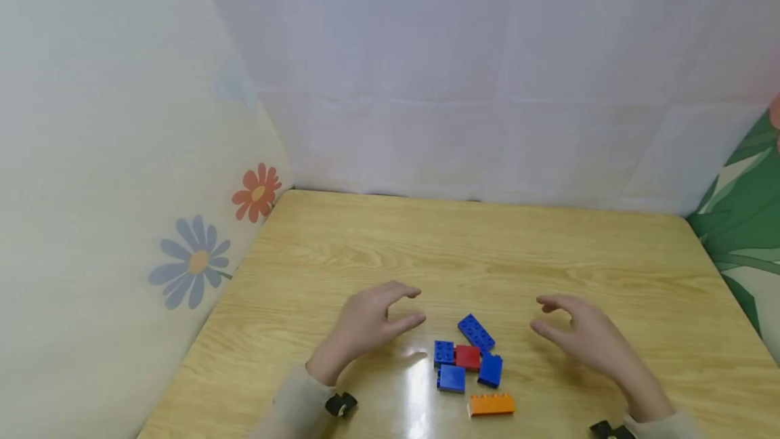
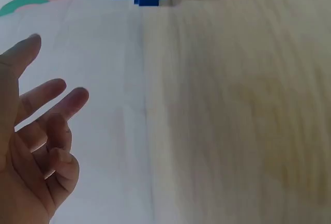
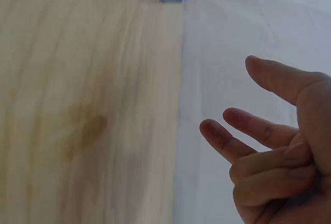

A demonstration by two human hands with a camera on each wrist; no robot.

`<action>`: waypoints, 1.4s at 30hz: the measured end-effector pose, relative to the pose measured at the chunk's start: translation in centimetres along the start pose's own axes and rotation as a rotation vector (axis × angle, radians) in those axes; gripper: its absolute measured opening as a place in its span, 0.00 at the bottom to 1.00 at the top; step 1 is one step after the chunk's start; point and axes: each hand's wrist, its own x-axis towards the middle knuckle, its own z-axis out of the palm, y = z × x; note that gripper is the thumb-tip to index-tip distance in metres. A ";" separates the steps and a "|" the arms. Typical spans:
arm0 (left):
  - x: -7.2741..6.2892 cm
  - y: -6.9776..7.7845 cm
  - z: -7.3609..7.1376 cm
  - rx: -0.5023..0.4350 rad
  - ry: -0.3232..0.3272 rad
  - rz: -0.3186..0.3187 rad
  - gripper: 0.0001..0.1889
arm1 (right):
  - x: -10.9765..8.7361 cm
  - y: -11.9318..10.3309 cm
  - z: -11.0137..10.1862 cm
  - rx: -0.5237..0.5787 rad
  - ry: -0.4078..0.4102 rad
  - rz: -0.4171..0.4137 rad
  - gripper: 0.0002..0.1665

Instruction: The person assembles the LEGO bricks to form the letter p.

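Between my two hands a small group of toy building bricks lies on the wooden table in the head view. It has a red brick in the middle and a long blue brick behind it. A small blue brick touches the red one on its left. Two more blue bricks, one in front and one at the right, lie close by. Nearest me is an orange brick. My left hand hovers left of the group, thumb and fingers apart, holding nothing. To the right, my right hand is likewise without anything in it.
The wooden table reaches back to a white cloth backdrop. A pale wall with flower prints borders the left side, and a green leaf print the right. Dark bands sit at the wrists.
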 end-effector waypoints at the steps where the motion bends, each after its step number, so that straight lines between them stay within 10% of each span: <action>1: -0.1 0.1 0.2 -0.016 -0.006 0.011 0.26 | -0.1 -0.2 0.2 0.018 -0.014 0.002 0.33; 21: -1.1 1.8 2.3 -0.198 -0.270 0.000 0.31 | -1.9 -2.5 5.0 0.131 -0.266 -0.056 0.34; 42: -1.3 2.3 3.0 -0.102 -0.293 0.026 0.22 | -1.4 -2.8 5.1 0.183 -0.322 -0.039 0.26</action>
